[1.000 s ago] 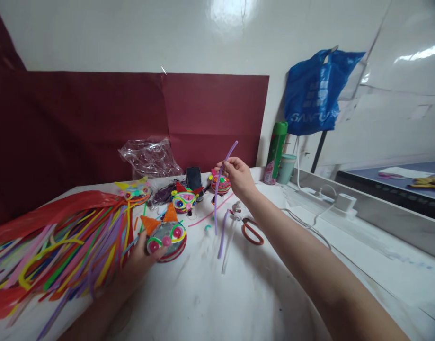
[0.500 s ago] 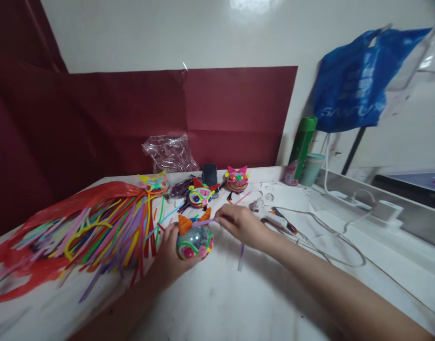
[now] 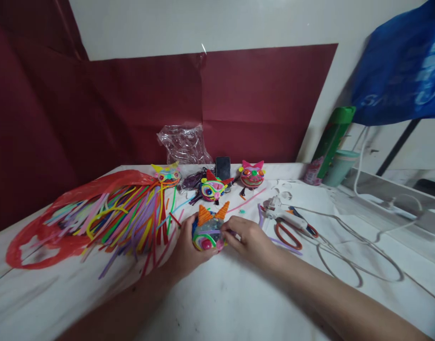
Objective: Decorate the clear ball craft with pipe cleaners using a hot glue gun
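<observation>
My left hand (image 3: 189,246) is wrapped round the left side of a clear ball animal head (image 3: 213,223) with two orange ears and a pink eye ringed in green. Across the front of the ball runs a purple pipe cleaner (image 3: 205,232). The fingers of my right hand (image 3: 243,237) pinch together at the ball's right side, over the end of that purple strip; the fingertips partly cover it. Just beyond stand a finished-looking animal head with red ears (image 3: 213,190), a pink-eared one (image 3: 253,175) and a yellow-eared one (image 3: 167,175).
Many coloured pipe cleaners (image 3: 132,213) lie on a red plastic bag (image 3: 23,248) at left. At right are a white glue gun (image 3: 290,218), orange-handled scissors (image 3: 287,238) and looping cables (image 3: 366,258). A phone (image 3: 223,166), clear wrapper (image 3: 185,144), green can (image 3: 336,135) and cup (image 3: 340,168) stand behind.
My right hand has come down from beside the ears to the ball's right side, and the purple pipe cleaner now lies lower across the front. The view has shifted left and closer.
</observation>
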`<state>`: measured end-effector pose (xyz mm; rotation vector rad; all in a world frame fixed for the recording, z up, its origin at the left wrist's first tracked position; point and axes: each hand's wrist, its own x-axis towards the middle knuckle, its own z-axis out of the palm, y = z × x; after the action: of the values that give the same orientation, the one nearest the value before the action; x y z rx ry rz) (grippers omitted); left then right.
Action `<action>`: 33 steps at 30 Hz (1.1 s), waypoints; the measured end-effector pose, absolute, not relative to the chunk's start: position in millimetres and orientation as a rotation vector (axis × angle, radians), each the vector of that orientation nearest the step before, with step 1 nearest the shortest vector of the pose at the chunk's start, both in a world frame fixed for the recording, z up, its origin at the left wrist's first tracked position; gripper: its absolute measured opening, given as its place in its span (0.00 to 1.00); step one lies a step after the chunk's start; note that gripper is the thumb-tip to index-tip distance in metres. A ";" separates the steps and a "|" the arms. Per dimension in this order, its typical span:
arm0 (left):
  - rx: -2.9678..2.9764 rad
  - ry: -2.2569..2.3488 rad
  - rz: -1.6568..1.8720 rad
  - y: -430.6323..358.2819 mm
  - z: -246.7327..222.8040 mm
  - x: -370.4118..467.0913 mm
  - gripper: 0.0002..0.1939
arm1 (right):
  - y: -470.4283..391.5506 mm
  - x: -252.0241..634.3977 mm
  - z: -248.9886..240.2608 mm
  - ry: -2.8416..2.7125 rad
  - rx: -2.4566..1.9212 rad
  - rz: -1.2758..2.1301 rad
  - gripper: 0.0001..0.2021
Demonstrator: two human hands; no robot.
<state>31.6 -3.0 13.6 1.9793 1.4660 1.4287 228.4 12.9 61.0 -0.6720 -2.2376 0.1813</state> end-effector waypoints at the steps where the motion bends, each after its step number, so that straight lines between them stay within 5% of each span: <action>1: 1.990 1.497 1.438 -3.2 13.2 31.6 0.44 | 15.6 232.4 63.8 -2.231 -0.668 0.151 0.08; 12: 2.208 1.596 1.445 -4.3 11.3 25.8 0.43 | 14.6 238.8 67.8 -2.330 -0.642 -0.224 0.10; 28: 2.275 1.401 1.237 -12.7 13.5 30.1 0.46 | 0.5 231.9 72.6 -2.519 -0.665 -0.285 0.11; 33: 2.237 1.346 1.156 -14.3 19.1 24.9 0.37 | 1.3 233.2 73.2 -2.527 -0.667 -0.314 0.10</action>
<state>24.9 -14.3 19.1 2.2372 1.3458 1.1558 233.2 1.3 73.2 -0.6672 -2.5272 -0.3143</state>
